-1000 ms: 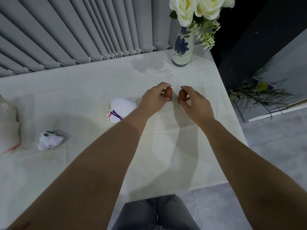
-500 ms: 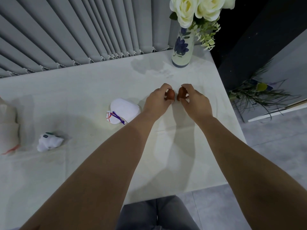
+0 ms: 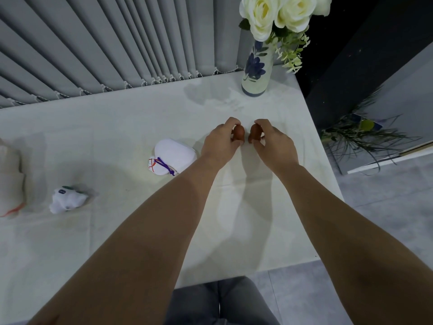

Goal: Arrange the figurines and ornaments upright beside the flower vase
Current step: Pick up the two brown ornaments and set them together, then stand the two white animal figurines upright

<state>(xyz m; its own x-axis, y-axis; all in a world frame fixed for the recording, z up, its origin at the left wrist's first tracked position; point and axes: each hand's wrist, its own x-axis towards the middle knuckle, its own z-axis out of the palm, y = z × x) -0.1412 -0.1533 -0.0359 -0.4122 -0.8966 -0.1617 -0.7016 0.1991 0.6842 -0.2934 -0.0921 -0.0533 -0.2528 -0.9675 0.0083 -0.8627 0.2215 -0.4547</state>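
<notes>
My left hand point(image 3: 220, 144) pinches a small brown ornament point(image 3: 239, 132), and my right hand point(image 3: 273, 144) pinches a second brown ornament point(image 3: 255, 132). The two sit side by side, almost touching, low over the white table point(image 3: 131, 127), a short way in front of the flower vase point(image 3: 256, 73) with white roses at the far right corner. A white figurine with purple and red cord point(image 3: 172, 157) lies on its side just left of my left wrist. A smaller white figurine point(image 3: 66, 200) lies toppled at the left.
A pale cloth object point(image 3: 10, 179) stands at the left edge. Grey vertical blinds point(image 3: 117, 43) run along the table's far side. The table's right edge drops to a grey floor with a green plant point(image 3: 360, 134). My legs show below the near edge.
Both hands have carried the brown ornaments slightly farther toward the vase and closer together. The other figurines have not moved.
</notes>
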